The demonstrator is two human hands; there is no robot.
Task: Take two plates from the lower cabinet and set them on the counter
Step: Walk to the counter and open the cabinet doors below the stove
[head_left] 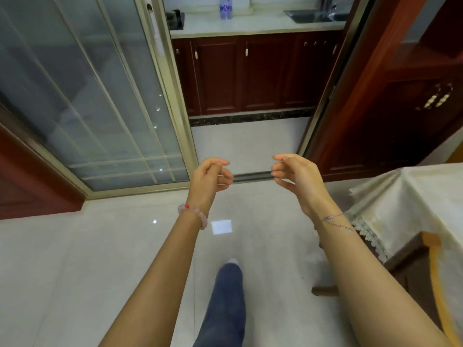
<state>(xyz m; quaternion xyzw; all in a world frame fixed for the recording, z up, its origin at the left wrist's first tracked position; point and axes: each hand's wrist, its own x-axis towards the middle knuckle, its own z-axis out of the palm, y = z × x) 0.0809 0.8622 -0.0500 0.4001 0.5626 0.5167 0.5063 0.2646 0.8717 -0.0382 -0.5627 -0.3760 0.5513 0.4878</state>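
Note:
My left hand (210,177) and my right hand (295,174) are held out in front of me at the same height, fingers loosely curled and apart, nothing in either. Beyond them, through an open doorway, stands the lower cabinet (253,76) with dark red wooden doors, all closed. Above it runs the pale counter (250,26). No plates are in view. Both hands are well short of the cabinet, over the floor near the door track (250,176).
A sliding glass door (82,96) stands at the left of the doorway and a dark wooden cupboard (390,108) at the right. On the counter are a bottle (226,8) and a sink (313,15). A cloth-covered table (413,209) is at my right.

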